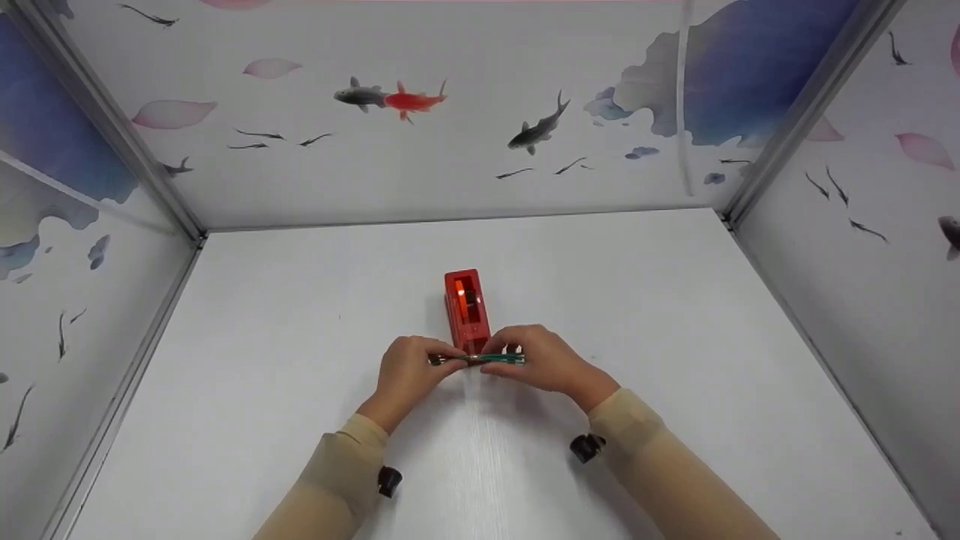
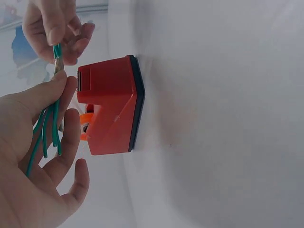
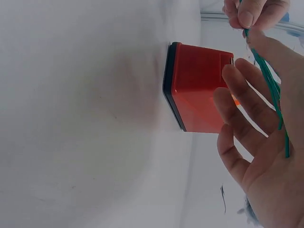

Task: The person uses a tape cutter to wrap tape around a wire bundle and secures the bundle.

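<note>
A bundle of thin green wires (image 1: 501, 358) lies crosswise between the two hands, just in front of a red tape dispenser (image 1: 471, 335). My left hand (image 1: 409, 373) pinches the bundle between thumb and forefinger near its middle; loose wire ends fan out over the palm in the left wrist view. From the other side, my right hand (image 1: 551, 360) pinches it with thumb and fingertips, and green strands (image 3: 271, 85) run back along that palm. Between the fingertips, a short pale, shiny stretch (image 2: 58, 64) shows on the bundle. The dispenser's serrated cutting edge (image 2: 80, 80) faces the hands.
An orange tape core (image 1: 461, 300) sits inside the dispenser, which stands on a white tabletop (image 1: 300, 300). Walls printed with fish and petals (image 1: 450, 165) rise at the back and both sides. A small black camera (image 1: 586, 448) hangs at the right wrist, another (image 1: 388, 481) at the left.
</note>
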